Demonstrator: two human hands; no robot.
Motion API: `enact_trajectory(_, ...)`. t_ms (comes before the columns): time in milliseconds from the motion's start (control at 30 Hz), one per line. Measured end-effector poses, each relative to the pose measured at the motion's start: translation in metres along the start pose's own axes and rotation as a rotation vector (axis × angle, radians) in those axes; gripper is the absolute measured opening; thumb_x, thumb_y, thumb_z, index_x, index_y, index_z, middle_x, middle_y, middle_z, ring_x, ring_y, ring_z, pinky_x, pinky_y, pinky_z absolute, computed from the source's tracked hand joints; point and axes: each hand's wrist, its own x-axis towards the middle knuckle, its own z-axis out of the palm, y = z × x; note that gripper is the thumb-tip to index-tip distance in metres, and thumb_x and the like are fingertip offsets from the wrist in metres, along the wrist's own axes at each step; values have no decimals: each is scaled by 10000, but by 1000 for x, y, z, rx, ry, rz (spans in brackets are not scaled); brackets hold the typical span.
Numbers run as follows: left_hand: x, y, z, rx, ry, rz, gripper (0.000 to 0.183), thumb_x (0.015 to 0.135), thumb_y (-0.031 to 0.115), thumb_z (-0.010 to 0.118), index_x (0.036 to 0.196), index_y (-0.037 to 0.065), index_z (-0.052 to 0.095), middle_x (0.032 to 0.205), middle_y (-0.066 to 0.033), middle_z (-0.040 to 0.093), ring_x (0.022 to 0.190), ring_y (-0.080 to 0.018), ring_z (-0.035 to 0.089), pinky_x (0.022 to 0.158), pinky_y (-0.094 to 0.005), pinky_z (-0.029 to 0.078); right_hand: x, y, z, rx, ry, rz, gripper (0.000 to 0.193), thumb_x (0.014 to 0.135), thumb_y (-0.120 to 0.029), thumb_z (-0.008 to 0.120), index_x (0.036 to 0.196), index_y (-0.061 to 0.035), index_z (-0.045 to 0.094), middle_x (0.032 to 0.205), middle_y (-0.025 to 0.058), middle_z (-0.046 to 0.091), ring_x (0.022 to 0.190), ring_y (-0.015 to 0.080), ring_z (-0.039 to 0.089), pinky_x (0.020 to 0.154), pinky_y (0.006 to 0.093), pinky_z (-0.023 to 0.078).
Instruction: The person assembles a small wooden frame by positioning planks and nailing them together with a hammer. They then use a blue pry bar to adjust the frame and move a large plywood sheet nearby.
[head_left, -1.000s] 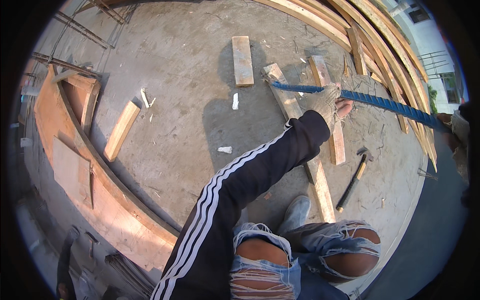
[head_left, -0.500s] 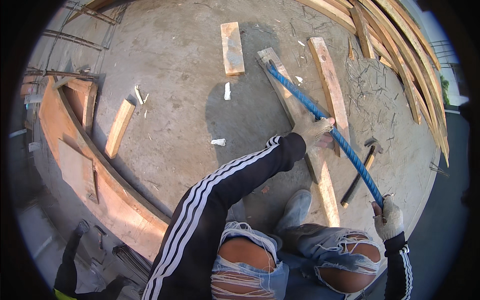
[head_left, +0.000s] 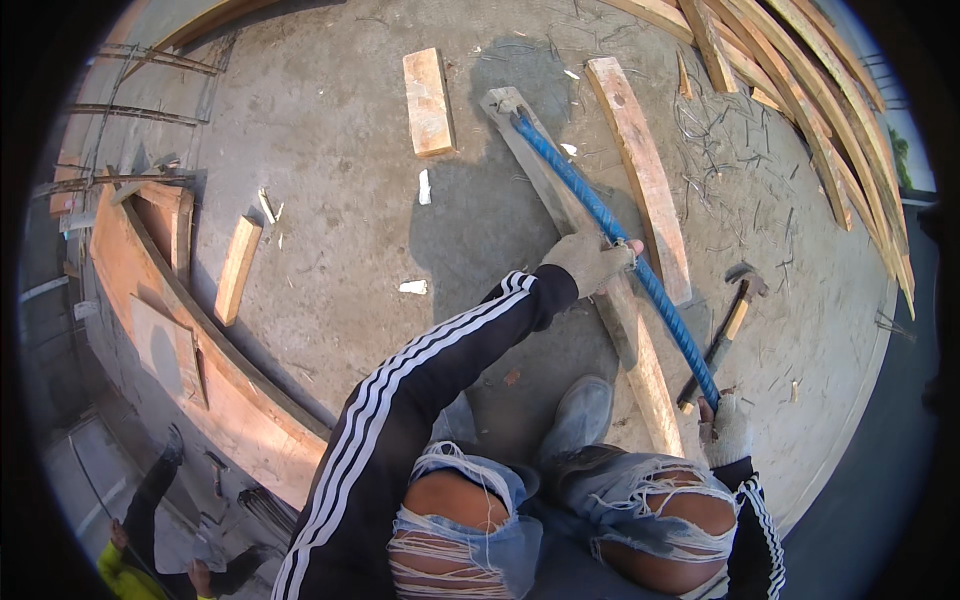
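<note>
A blue crowbar [head_left: 575,185] with a spiral-ridged shaft slants across the middle, its far tip at the end of a long wooden plank [head_left: 538,160] on the concrete. Gloved, my left hand [head_left: 590,263] grips the shaft near its middle, above the plank. My right hand [head_left: 728,428], also gloved, is closed around the near end beside my knee. Whether the tip catches a nail in the plank is too small to tell. Just right of the bar lies a claw hammer [head_left: 735,325], part of its handle close to my right hand.
A second plank [head_left: 640,175] and a short board [head_left: 428,105] lie ahead. Loose wire or nails [head_left: 715,150] are scattered near stacked timber [head_left: 800,110]. On the left are a wood block [head_left: 237,270] and a curved wooden form [head_left: 230,370]. Below, another person [head_left: 140,540] wears a yellow top.
Both my hands and the crowbar's near end have shifted left and slightly inward. The bar's far tip now sits at the plank's end. More of the other person shows.
</note>
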Motion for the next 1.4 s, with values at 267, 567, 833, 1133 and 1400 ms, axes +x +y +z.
enact_trajectory(267, -17, -40, -4, 560, 201, 591, 548, 893, 444, 709, 1258, 45, 620, 1130, -163, 686, 1104, -338, 658, 950, -501, 509, 23, 9, -16, -43, -5, 38, 270, 1000, -316, 646, 978, -66, 548, 702, 199, 644, 663, 447, 669, 553, 515, 511)
enact_trajectory(567, 24, -61, 28, 1352, -121, 1061, 712, 779, 278, 765, 1447, 187, 537, 1436, -80, 534, 1429, -277, 416, 1206, -601, 235, 24, -34, -147, -3, -58, -28, 305, 1004, -289, 662, 884, -42, 529, 624, 168, 564, 586, 400, 614, 538, 441, 465)
enact_trajectory(833, 29, -31, 24, 1431, -291, 1095, 531, 771, 315, 810, 1265, 178, 670, 1344, -99, 603, 1226, -314, 604, 1023, -556, 413, 17, -74, -190, -95, -113, 54, 375, 1016, -358, 646, 890, -25, 528, 619, 178, 552, 567, 393, 602, 533, 430, 453)
enact_trajectory(1133, 27, -27, 25, 1375, -488, 965, 516, 743, 344, 828, 1209, 162, 705, 1267, -108, 649, 1191, -317, 627, 987, -529, 455, 18, -118, -273, -189, -97, -57, 375, 998, -335, 679, 877, -5, 548, 596, 167, 503, 516, 357, 492, 530, 424, 399)
enact_trajectory(1400, 33, -32, 31, 1271, -497, 934, 484, 691, 379, 856, 1089, 123, 757, 1120, -131, 714, 1093, -330, 675, 911, -491, 516, 34, -112, -337, -428, -71, -84, 429, 966, -428, 718, 931, -20, 589, 704, 103, 508, 677, 238, 520, 628, 375, 398)
